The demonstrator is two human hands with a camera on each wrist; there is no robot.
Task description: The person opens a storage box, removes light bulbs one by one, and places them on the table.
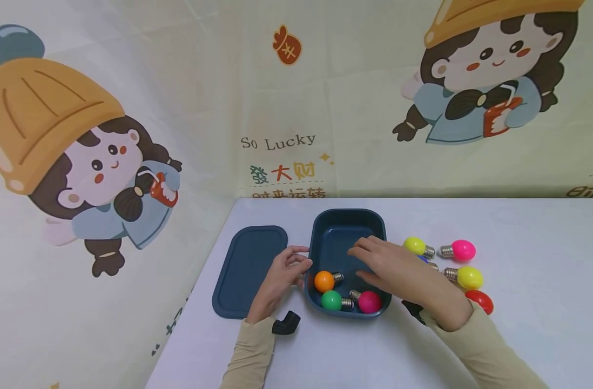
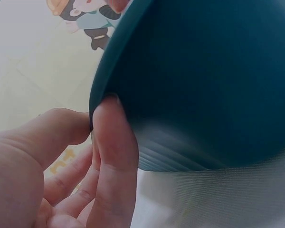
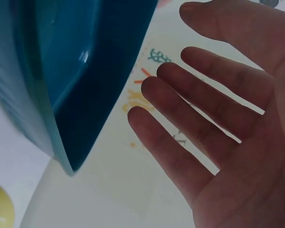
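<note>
A dark blue box point(image 1: 347, 213) stands on the white table with an orange bulb point(image 1: 324, 281), a green bulb point(image 1: 332, 300) and a pink bulb point(image 1: 369, 302) at its near end. At the box's left side, my left hand point(image 1: 285, 274) pinches the rim between thumb and finger; the left wrist view shows that finger against the outer wall point(image 2: 204, 95). My right hand point(image 1: 393, 267) hovers over the right part of the box, its fingers extended toward the middle. In the right wrist view its fingers point(image 3: 180, 118) are spread, with nothing in them.
Left of the box lies a flat dark blue lid point(image 1: 248, 270). Several loose bulbs lie to its right: a pink one point(image 1: 464, 250), two yellow ones, a red one point(image 1: 480, 301) and a blue one partly hidden by my right hand. A patterned cloth point(image 1: 287, 97) hangs behind the table.
</note>
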